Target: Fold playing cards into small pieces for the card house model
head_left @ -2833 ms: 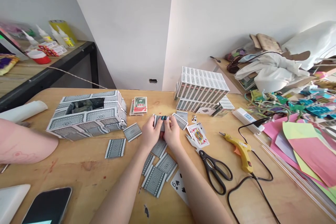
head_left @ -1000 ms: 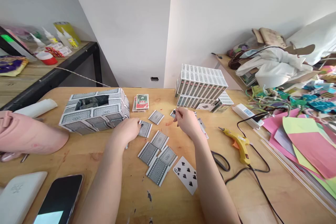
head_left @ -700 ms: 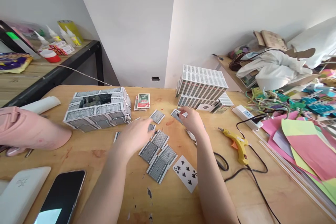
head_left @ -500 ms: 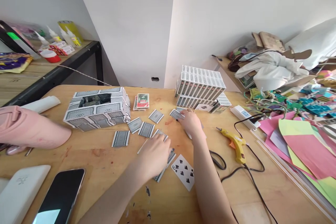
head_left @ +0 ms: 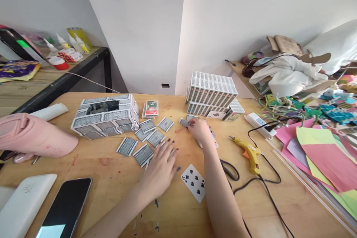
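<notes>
My left hand (head_left: 161, 164) lies flat with spread fingers on several small grey-backed cards in the middle of the wooden table (head_left: 264, 200). More of these cut cards (head_left: 142, 154) lie fanned out to its left. My right hand (head_left: 200, 131) is further back, its fingers pinched on one small grey card (head_left: 184, 122) at the table surface. A face-up six of spades (head_left: 194, 187) lies between my forearms. A box covered in card backs (head_left: 107, 116) stands at the left.
Stacked card packs (head_left: 212, 93) stand at the back. A red deck box (head_left: 151, 108), scissors (head_left: 230, 170), a yellow glue gun (head_left: 249, 153) with cable, a power strip (head_left: 258, 122), coloured paper (head_left: 326, 148), a phone (head_left: 65, 208) and a pink object (head_left: 33, 137) surround the work area.
My hands parted from holding one card together. The left hand swept from the card box rightward over the loose cards, which spread out. The right hand reached back to a small card.
</notes>
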Available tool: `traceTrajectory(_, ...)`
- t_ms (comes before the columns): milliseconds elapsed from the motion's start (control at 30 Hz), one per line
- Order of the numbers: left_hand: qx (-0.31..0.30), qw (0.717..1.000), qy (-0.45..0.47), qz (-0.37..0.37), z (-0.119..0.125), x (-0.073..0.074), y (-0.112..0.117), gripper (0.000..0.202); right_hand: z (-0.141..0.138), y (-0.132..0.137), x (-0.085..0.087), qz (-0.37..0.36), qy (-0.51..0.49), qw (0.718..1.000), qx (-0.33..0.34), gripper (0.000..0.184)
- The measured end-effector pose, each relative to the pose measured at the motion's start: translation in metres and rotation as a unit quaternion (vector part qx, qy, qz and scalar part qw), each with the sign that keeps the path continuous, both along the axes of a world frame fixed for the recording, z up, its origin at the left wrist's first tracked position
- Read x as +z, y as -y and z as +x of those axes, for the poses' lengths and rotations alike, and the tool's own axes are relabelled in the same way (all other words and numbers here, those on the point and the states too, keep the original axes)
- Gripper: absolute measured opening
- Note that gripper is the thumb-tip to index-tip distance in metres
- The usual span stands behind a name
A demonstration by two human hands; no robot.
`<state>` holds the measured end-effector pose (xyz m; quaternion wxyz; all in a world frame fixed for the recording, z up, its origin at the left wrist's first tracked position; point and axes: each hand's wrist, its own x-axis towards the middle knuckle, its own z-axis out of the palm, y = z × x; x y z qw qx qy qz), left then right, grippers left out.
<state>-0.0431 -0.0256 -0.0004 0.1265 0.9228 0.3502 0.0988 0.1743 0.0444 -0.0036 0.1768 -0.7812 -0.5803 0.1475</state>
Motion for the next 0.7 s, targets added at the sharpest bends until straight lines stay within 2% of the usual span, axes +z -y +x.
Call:
traceTrajectory(100, -0.061, 0.996, 0.022, -0.061, 0.017, 0.01, 0.018, 0.055, 0.004, 0.001, 0.002, 0.024, -0.058, 0.998, -0.009, 0.02)
traceTrajectory(200, -0.052, 0.994, -0.008, -0.095, 0.033, 0.013, 0.024, 0.058, 0.012, 0.003, 0.004, 0.032, -0.092, 0.995, -0.016, 0.02)
traceTrajectory(367, -0.036, 0.99, -0.077, -0.114, 0.048, 0.014, 0.012, 0.055, 0.032, 0.008, 0.004, 0.041, -0.075, 0.993, -0.084, 0.02)
traceTrajectory(533, -0.066, 0.988, -0.085, -0.112, 0.05, 0.019, 0.003, 0.042, 0.054, 0.018, 0.008, 0.006, -0.028, 0.988, -0.152, 0.018)
traceTrajectory(700, -0.04, 0.977, -0.045, -0.206, 0.048, 0.02, -0.018, 0.012, 0.066, 0.03, 0.01, -0.07, 0.001, 0.984, -0.166, 0.023)
